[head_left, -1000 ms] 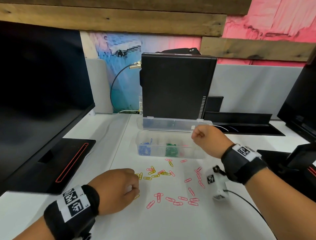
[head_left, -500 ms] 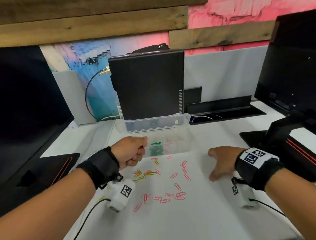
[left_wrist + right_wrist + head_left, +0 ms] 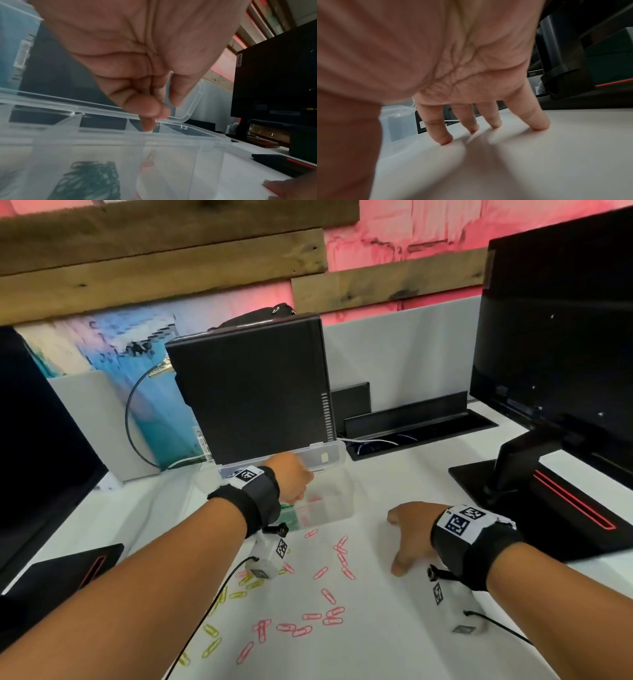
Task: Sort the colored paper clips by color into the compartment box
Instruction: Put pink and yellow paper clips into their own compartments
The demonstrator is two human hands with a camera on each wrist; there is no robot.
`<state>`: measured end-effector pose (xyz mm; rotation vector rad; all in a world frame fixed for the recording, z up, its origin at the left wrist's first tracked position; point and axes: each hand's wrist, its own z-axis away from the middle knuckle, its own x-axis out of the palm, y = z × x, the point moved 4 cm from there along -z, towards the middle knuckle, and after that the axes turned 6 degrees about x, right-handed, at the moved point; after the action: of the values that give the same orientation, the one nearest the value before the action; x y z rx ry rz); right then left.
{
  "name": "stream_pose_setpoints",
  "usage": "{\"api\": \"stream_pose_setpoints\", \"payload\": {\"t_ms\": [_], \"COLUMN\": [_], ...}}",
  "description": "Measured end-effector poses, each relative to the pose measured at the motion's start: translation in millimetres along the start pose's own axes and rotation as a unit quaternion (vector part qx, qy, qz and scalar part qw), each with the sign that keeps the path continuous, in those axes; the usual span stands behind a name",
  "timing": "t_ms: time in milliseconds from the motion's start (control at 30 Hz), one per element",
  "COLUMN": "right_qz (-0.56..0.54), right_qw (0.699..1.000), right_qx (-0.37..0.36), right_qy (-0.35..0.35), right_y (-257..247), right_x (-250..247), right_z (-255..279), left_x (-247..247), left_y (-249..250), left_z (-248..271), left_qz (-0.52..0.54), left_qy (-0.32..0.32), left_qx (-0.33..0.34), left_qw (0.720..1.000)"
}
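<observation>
A clear compartment box (image 3: 330, 508) stands with its lid (image 3: 325, 455) open against the black computer. My left hand (image 3: 291, 477) hovers over it with fingers curled and pinched together (image 3: 149, 124); only a pale sliver shows at their tips, seemingly a yellow clip. Inside the box (image 3: 180, 162) lie green clips (image 3: 92, 175) and pink clips (image 3: 150, 157), one compartment to the right. Loose pink clips (image 3: 310, 618) and yellow clips (image 3: 212, 645) are scattered on the white table in front. My right hand (image 3: 407, 529) rests beside the box with spread fingertips (image 3: 443, 139) on the table, holding nothing.
A black mini computer (image 3: 253, 385) stands right behind the box. Monitors flank the table at left (image 3: 34, 440) and right (image 3: 555, 337), the right one on a black base (image 3: 548, 501). A black cable tray (image 3: 411, 422) lies at the back. Thin wrist-camera cables (image 3: 205, 614) trail over the clips.
My left hand has lifted from the yellow clips and travelled up over the box. My right hand came down from the box to the table and has stayed there.
</observation>
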<state>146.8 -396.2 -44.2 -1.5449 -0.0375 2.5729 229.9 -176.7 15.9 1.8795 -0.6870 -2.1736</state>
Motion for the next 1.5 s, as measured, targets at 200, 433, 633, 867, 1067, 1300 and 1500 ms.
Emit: {"api": "stream_pose_setpoints", "payload": {"t_ms": [200, 433, 633, 867, 1067, 1300, 1500], "right_qz": [0.021, 0.048, 0.11, 0.081, 0.103, 0.082, -0.009], "right_qw": [1.0, 0.999, 0.992, 0.986, 0.975, 0.976, 0.983], "right_qx": [0.004, 0.002, -0.06, -0.142, -0.182, -0.184, -0.164], "right_qy": [0.0, 0.006, 0.005, 0.019, 0.071, 0.089, 0.077], "right_y": [-1, -4, -34, -77, -90, -98, -86], "right_x": [2, -3, -4, 13, 12, 13, 14], "right_z": [-2, 0, 11, 18, 18, 18, 16], "left_x": [-18, 19, 35, 37, 14, 28, 34], "left_y": [4, -25, -63, -80, -98, -78, -81], "left_z": [32, 102, 107, 122, 121, 104, 105], "left_qz": [0.018, -0.163, -0.257, -0.261, -0.237, -0.214, -0.269], "left_qy": [0.035, -0.099, -0.119, -0.146, -0.067, -0.072, -0.077], "left_qx": [0.038, 0.134, 0.086, 0.109, 0.046, 0.013, 0.005], "left_qw": [0.999, 0.972, 0.955, 0.948, 0.968, 0.974, 0.96]}}
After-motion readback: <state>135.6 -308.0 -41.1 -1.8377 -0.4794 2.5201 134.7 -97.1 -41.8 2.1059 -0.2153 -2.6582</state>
